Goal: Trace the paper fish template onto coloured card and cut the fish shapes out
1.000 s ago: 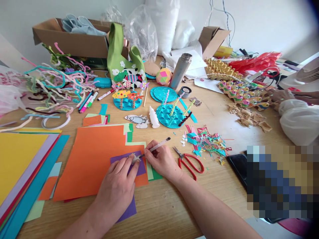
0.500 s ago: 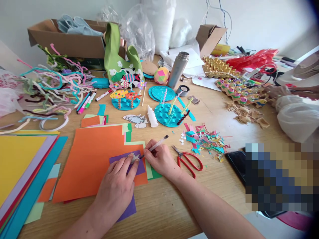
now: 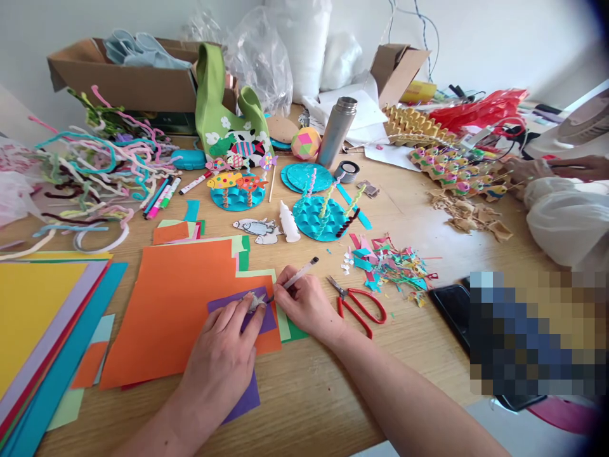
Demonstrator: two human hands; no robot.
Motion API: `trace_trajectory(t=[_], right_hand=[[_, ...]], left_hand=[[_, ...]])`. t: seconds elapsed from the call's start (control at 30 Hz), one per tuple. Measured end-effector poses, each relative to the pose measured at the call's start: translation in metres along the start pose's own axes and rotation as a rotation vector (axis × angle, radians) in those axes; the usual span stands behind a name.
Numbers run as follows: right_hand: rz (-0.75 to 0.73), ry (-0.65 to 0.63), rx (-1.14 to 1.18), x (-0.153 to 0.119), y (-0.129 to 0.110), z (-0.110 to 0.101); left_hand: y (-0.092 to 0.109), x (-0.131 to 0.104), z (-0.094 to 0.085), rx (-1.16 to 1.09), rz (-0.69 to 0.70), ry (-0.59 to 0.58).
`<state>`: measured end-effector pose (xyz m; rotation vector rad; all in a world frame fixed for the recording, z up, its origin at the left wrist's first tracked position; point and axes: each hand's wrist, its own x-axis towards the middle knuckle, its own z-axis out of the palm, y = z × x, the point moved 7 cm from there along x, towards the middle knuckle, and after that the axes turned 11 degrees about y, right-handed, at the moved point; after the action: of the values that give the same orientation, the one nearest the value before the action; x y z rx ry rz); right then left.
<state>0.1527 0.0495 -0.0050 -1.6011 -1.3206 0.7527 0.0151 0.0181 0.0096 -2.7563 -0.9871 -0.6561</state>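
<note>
My left hand lies flat on a purple sheet of paper, its fingertips pinning a small grey fish cutout onto it. My right hand grips a pen whose tip touches the cutout's right edge. The purple sheet rests on a large orange sheet on the wooden table.
Red-handled scissors lie right of my right hand, paper scraps beyond. Stacked coloured sheets at left, pipe cleaners behind. Teal discs with fish, a steel bottle, cardboard boxes. Another person's hand far right.
Both hands stay on the cutout and pen; only the camera view drifted slightly, so everything sits a little lower-left to upper in frame.
</note>
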Motion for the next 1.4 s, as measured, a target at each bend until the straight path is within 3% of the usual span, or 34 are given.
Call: trace_trajectory(t=[1.4], right_hand=[[-0.018,0.000,-0.020,0.0004,-0.0007,-0.0005]], left_hand=[[0.0002,0.0009,-0.0007,0.007,0.012,0.010]])
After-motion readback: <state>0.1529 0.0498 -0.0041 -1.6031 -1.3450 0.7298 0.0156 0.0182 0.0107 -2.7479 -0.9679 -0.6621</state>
